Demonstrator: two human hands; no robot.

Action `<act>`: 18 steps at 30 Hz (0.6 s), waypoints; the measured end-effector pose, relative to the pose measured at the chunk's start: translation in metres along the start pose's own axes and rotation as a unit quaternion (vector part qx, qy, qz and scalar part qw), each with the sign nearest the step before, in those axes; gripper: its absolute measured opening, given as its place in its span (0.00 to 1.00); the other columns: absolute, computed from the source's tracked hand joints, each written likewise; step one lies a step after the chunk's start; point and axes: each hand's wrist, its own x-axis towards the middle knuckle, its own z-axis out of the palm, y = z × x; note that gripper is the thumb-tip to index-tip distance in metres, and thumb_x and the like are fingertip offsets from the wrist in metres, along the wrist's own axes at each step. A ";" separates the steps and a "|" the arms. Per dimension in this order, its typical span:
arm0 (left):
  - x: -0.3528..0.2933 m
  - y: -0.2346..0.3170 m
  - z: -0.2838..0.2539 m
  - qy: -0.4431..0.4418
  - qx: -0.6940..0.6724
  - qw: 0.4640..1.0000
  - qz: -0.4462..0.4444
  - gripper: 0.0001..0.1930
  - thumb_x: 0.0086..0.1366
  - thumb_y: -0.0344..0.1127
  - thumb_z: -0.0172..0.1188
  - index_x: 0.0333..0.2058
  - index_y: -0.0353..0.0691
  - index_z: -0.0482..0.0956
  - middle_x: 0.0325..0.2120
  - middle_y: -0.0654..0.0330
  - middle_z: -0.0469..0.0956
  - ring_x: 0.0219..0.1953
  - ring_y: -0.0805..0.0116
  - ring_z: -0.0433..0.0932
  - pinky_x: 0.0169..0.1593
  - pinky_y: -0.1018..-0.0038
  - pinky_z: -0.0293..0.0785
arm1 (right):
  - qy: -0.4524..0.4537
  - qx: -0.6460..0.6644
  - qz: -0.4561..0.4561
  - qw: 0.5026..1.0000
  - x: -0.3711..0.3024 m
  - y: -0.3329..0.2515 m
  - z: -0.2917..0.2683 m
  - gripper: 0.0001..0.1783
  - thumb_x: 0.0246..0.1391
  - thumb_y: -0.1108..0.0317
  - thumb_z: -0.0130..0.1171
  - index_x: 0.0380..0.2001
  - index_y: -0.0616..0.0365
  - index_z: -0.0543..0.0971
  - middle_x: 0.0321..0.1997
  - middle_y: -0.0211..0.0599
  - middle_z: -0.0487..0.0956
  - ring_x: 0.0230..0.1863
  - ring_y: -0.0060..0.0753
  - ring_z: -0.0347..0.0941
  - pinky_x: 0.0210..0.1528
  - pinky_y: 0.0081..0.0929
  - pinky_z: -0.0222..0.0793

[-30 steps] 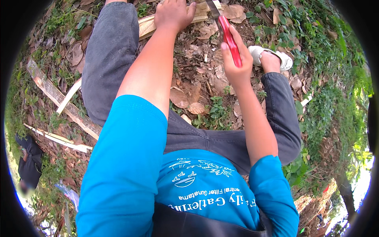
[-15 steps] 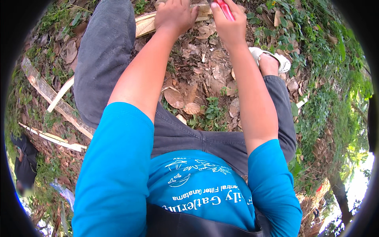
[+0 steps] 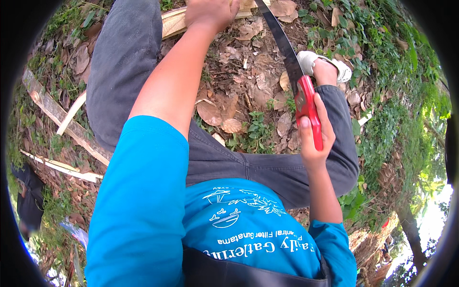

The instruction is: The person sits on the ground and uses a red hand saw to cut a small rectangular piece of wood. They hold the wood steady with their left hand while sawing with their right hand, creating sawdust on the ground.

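Observation:
A pruning saw with a red handle (image 3: 308, 103) and a long, curved dark blade (image 3: 283, 43) is in my right hand (image 3: 318, 136), whose fingers are wrapped round the grip. The blade slants up and left to the top edge of the view, where its tip meets or passes just beside a pale split piece of wood (image 3: 173, 23). My left hand (image 3: 210, 13) presses down on this wood and grips it; the fingertips are cut off by the upper edge. Part of the wood lies behind my left knee.
My bent legs (image 3: 126, 71) frame ground strewn with dry leaves (image 3: 210, 114). A long branch (image 3: 62, 112) and pale wood strips (image 3: 62, 166) lie at the left. Green plants (image 3: 382, 110) grow at the right. Another person in dark clothes (image 3: 29, 196) is at the far left.
My right hand has drawn back toward my body and to the right with the saw, bringing its blade into view. My left hand stays on the wood.

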 end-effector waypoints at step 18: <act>0.000 0.002 -0.002 0.012 0.021 1.000 0.003 0.22 0.70 0.56 0.50 0.41 0.41 0.78 0.40 0.50 0.81 0.48 0.53 0.79 0.55 0.55 0.70 | 0.022 0.064 0.045 0.997 -0.013 0.019 0.006 0.30 0.65 0.73 0.61 0.69 0.62 0.70 0.57 0.40 0.82 0.40 0.15 0.75 0.44 0.17 0.73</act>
